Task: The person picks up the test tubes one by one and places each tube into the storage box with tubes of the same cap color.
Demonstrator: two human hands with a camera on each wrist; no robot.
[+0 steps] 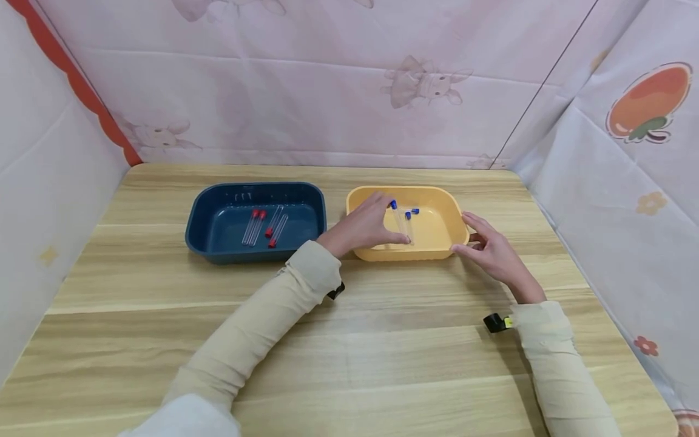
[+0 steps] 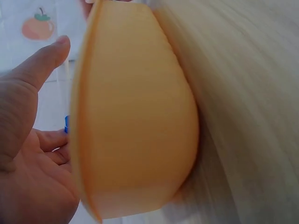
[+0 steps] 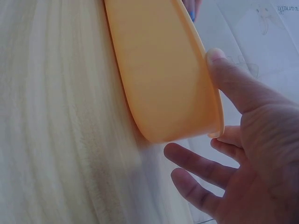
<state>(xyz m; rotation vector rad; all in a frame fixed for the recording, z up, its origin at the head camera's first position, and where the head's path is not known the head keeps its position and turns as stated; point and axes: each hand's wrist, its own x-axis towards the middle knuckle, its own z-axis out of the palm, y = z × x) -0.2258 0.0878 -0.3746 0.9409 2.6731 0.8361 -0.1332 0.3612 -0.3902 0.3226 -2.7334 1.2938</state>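
Observation:
My left hand [image 1: 364, 226] reaches over the left side of the yellow basin [image 1: 404, 255]. Between its thumb and fingers it pinches a blue-capped test tube [image 1: 393, 205] lengthwise; the blue cap [image 2: 67, 124] is at the fingers and the clear end at the thumb. Two more blue caps [image 1: 415, 211] show inside the basin, one on a clear tube; the other's tube is hard to see. At the basin's right end, my right hand [image 1: 494, 254] holds the rim, its thumb [image 3: 217, 58] against the front edge and other fingers spread around the corner.
Left of the yellow basin stands a dark blue basin [image 1: 240, 257] with several red-capped test tubes [image 1: 278, 232] lying in it. Both sit towards the back of a wood-grain table [image 1: 349, 364]. Printed cloth walls [image 1: 306, 109] enclose the back and sides.

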